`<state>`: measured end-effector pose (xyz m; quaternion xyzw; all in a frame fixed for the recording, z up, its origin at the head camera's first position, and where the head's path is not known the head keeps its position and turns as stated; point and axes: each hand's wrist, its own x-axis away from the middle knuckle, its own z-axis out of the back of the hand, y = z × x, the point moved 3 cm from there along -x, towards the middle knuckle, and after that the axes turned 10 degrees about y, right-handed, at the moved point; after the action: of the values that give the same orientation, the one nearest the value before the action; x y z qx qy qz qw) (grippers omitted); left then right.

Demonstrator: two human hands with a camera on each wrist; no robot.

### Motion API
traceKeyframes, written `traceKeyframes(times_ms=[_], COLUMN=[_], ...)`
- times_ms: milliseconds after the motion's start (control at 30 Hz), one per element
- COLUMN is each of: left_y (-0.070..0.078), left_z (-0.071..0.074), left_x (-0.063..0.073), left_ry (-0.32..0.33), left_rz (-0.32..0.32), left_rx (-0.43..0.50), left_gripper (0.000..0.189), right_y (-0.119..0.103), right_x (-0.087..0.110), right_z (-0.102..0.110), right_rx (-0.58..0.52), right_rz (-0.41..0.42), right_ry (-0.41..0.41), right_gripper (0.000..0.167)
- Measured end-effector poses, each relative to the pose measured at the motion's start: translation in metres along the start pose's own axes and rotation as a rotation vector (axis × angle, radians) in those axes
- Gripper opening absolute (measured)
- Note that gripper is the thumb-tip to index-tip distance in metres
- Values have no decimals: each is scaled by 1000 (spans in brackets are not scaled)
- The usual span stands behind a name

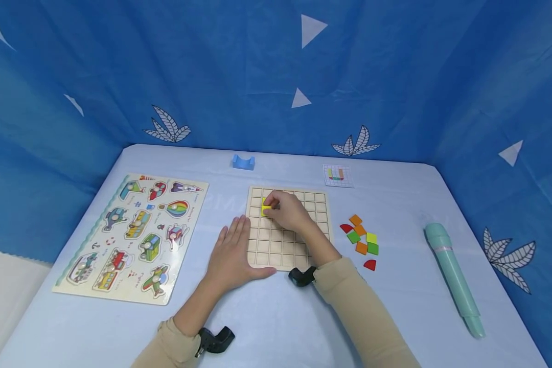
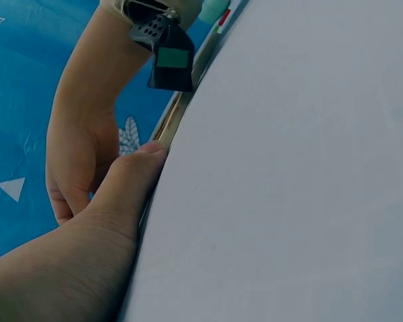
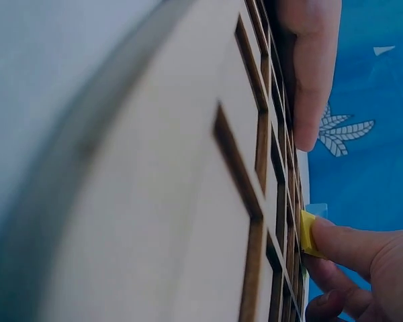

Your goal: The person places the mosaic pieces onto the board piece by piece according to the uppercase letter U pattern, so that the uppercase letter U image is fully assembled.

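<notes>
A wooden grid board [image 1: 282,250] lies in the middle of the table. My right hand [image 1: 286,210] pinches a yellow square tile [image 1: 266,211] between thumb and fingers over the board's upper left cells. More yellow shows just beyond that tile, partly behind the fingers. In the right wrist view the yellow tile [image 3: 309,233] is tilted against the grid, under the thumb. My left hand [image 1: 232,255] lies with straight fingers along the board's left edge, its thumb by the near edge. The left wrist view shows that thumb [image 2: 138,171] touching the board's edge.
Several loose orange, green, red and yellow tiles [image 1: 360,230] lie right of the board. A pattern card [image 1: 348,176] and a blue holder [image 1: 243,163] are behind it. A vehicle picture puzzle [image 1: 177,240] lies left, a teal tube-shaped object [image 1: 455,278] right.
</notes>
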<state>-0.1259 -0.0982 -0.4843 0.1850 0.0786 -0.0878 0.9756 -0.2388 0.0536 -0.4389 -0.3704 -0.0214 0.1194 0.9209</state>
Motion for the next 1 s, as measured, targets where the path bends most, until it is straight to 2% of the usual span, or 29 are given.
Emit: traceKeyframes(times_ms=[400,600,1000], left_y=[5,5,4], left_z=[2,3,0], left_x=[-1,0,-1], left_ry=[6,33,11], left_rz=[0,-9,-5], left_rx=[-9,-14,-7], left_gripper=[140,140,140], right_y=[4,5,4], right_x=[-2,-3,-1], right_z=[-1,-3,-2], right_rx=[53,76,92], right_rz=[38,45,39], right_ry=[51,50,25], right_gripper=[9,10,11])
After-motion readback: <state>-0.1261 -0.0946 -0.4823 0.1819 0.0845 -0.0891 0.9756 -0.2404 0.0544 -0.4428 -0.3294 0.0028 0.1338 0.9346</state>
